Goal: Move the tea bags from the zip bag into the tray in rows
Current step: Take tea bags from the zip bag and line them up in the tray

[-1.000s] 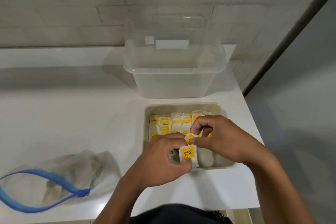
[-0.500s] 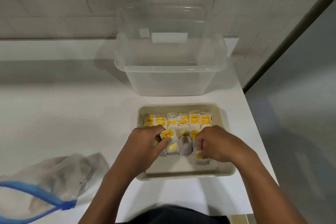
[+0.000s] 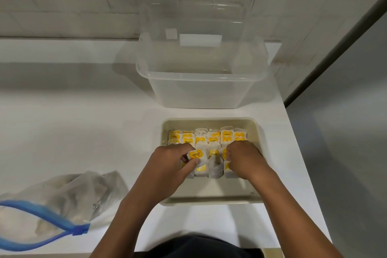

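Note:
A beige tray (image 3: 211, 197) sits on the white counter with rows of tea bags (image 3: 209, 138) with yellow tags in its far half. My left hand (image 3: 169, 165) pinches one tea bag (image 3: 195, 155) by its yellow "RELAX" tag at the left of the near row. Over the right end of that row, my right hand (image 3: 244, 159) has its fingers curled around another tea bag (image 3: 227, 165), which it mostly hides. A clear zip bag (image 3: 69, 195) with a blue zipper lies open at the lower left, some pale shapes showing inside it.
A large clear plastic tub (image 3: 201, 81) stands just behind the tray against the tiled wall. The counter's right edge (image 3: 297, 153) runs close to the tray, with a grey floor beyond. The counter's front edge is near my body.
Both hands have gone down from above the tray's near side into the tray. The tea bag held between them now lies in the near row, and the hands have moved apart.

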A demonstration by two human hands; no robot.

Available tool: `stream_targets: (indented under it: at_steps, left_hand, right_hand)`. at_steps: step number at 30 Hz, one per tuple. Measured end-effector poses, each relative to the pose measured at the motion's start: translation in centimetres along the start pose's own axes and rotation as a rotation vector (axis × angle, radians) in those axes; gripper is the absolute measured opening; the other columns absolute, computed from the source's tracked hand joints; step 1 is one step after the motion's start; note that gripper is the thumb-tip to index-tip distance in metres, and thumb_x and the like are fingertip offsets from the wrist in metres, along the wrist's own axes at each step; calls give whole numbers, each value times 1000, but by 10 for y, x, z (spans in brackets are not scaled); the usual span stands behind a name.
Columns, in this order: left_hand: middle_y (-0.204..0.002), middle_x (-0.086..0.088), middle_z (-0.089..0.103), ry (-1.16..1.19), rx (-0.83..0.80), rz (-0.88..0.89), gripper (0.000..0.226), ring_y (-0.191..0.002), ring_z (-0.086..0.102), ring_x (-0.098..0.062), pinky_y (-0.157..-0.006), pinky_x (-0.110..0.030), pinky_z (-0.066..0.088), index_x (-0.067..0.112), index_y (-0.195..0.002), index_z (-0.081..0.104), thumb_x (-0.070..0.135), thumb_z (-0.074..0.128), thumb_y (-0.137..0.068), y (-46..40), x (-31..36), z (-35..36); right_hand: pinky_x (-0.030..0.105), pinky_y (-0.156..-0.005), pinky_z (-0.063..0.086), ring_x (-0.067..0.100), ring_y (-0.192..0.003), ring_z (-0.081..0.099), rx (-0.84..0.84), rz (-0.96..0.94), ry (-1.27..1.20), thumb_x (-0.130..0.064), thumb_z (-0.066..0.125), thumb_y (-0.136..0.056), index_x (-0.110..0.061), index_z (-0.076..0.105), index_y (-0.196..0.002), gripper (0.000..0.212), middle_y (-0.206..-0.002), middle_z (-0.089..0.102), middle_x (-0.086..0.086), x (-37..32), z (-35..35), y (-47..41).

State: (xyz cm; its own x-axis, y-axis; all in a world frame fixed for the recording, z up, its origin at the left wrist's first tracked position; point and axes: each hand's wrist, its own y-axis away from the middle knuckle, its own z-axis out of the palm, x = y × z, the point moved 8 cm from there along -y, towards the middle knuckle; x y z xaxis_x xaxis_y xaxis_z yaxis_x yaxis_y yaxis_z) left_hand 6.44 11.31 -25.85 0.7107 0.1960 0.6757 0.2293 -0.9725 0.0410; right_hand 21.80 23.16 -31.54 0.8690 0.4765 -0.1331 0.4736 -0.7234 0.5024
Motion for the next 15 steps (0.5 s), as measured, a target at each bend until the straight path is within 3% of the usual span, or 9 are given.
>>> stream_targets:
  at_steps: [9, 15]
  left_hand:
    - [-75, 14, 66, 8, 6, -2, 12, -74, 56, -6, -60, -17, 40, 32, -86, 65, 43, 67, -90, 2, 1, -1]
    - [-77, 16, 63, -5, 30, 51, 10, -76, 58, -5, -63, -14, 40, 31, -88, 67, 41, 70, -90, 0, 5, -2]
  right_hand:
    - [34, -84, 56, 26, -100, 65, 36, 25, -46, -11, 62, -87, -14, 70, -101, 16, -106, 68, 7, 0, -4, 0]
    - [31, -84, 53, 25, -105, 63, 119, 14, -80, -14, 64, -90, -15, 62, -114, 24, -113, 67, 6, -1, -16, 8]
